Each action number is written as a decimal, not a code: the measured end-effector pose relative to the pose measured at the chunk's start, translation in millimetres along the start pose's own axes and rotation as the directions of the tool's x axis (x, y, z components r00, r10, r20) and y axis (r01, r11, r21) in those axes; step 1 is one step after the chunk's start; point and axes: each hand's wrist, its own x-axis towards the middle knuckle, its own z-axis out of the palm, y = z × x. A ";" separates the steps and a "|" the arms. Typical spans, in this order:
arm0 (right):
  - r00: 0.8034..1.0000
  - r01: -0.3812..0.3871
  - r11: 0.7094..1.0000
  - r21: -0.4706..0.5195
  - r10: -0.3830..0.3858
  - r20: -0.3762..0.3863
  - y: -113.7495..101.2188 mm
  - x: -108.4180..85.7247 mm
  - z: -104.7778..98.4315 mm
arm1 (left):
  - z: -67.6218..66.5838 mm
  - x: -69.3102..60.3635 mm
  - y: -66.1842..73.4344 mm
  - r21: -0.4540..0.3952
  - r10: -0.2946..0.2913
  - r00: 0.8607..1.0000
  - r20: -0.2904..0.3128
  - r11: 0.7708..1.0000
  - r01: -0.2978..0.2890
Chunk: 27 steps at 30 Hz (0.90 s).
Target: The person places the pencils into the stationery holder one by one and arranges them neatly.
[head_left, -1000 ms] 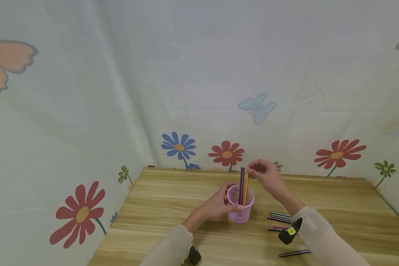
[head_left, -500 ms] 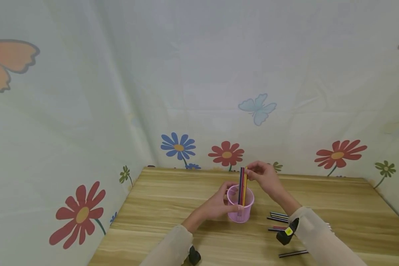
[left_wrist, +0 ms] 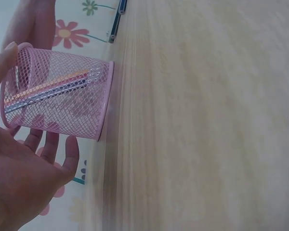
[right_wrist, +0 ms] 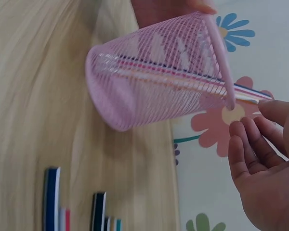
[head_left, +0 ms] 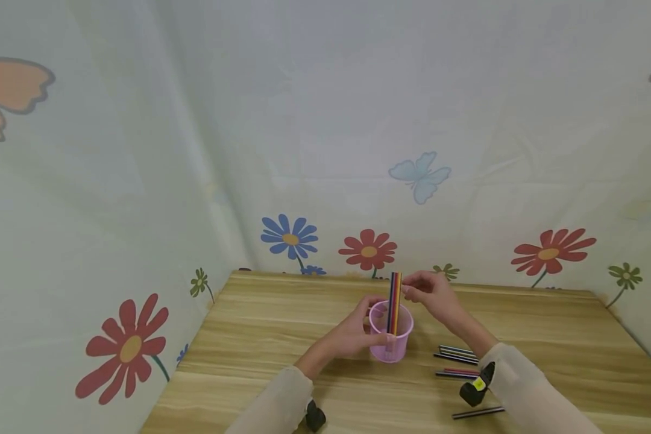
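A pink mesh cup (head_left: 398, 351) stands upright on the wooden table with several coloured pencils (head_left: 394, 301) inside, dark blue, red and yellow ones side by side. My left hand (head_left: 349, 335) grips the cup from the left, thumb in front; the left wrist view shows its fingers (left_wrist: 51, 145) around the mesh (left_wrist: 62, 96). At the upper ends of the pencils, my right hand (head_left: 436, 296) has its thumb (right_wrist: 274, 109) against or just beside the yellow pencil, the other fingers loosely bent and apart from the thumb.
Several more pencils (head_left: 457, 355) lie in small groups on the table (head_left: 282, 313) right of the cup, partly under my right forearm. One dark pencil (head_left: 477, 413) lies nearer the front. A flower-printed curtain (head_left: 325, 120) hangs behind and at the sides.
The yellow pencil has swung left to lie beside the red and blue ones. My right fingers, which pinched its top, have loosened and drawn slightly right. My left hand has kept its hold.
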 end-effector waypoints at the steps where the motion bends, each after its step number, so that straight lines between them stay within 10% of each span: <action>1: 1.000 0.000 1.000 -0.026 0.000 0.013 1.4 -2.1 -1.8 | 0.1 -0.1 0.0 -0.001 -0.002 1.000 0.000 1.000 0.002; 27: 0.964 0.170 0.934 -0.313 -0.092 0.249 59.2 -60.2 -54.4 | 1.6 0.9 -0.7 -0.026 0.021 1.000 -0.004 0.999 -0.021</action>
